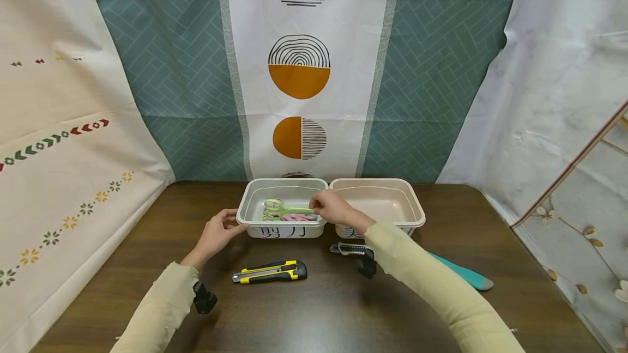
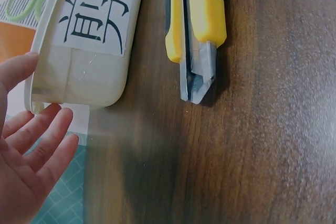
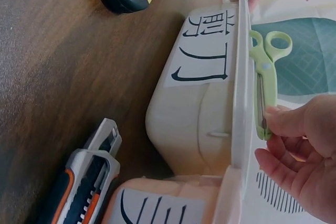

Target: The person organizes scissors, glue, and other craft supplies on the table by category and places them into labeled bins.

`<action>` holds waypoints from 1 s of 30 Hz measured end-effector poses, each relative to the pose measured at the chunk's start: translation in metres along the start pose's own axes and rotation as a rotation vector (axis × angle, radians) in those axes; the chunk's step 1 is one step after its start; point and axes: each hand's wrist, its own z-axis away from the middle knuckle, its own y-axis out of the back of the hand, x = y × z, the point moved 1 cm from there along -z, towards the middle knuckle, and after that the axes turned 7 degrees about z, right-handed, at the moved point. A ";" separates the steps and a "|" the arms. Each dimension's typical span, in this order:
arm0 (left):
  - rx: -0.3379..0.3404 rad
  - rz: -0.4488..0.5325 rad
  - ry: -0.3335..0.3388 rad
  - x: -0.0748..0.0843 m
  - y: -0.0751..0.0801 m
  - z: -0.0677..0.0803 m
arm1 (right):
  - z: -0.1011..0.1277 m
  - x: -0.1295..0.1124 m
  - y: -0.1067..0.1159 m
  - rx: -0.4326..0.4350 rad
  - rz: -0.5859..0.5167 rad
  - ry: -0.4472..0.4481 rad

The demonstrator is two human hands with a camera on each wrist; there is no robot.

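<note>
My right hand (image 1: 316, 210) reaches over the white labelled bin (image 1: 287, 231) and pinches the blade end of green scissors (image 1: 284, 210). Their handles point left, above a pink pair lying in the bin. In the right wrist view the thumb and fingers of this hand (image 3: 269, 136) close on the green scissors (image 3: 266, 72) just beyond the bin's rim (image 3: 240, 103). My left hand (image 1: 230, 226) rests at the bin's left front corner. Its fingers (image 2: 50, 129) are straight and touch the bin's wall (image 2: 89, 72).
A beige bin (image 1: 417, 215) stands against the white one on its right, with nothing seen inside. On the brown table in front lie a yellow-black utility knife (image 1: 270, 271), a grey-orange utility knife (image 1: 345, 248) and a teal object (image 1: 466, 277) partly under my right forearm. Cloth hangs behind.
</note>
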 end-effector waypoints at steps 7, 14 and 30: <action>0.004 -0.001 0.002 0.002 -0.001 -0.001 | -0.003 -0.003 -0.008 0.014 -0.009 -0.007; 0.003 0.001 0.005 0.001 0.000 0.000 | -0.005 -0.009 -0.011 0.020 0.007 0.000; 0.008 0.003 -0.005 -0.001 0.000 0.001 | -0.012 -0.016 -0.016 0.033 0.021 -0.028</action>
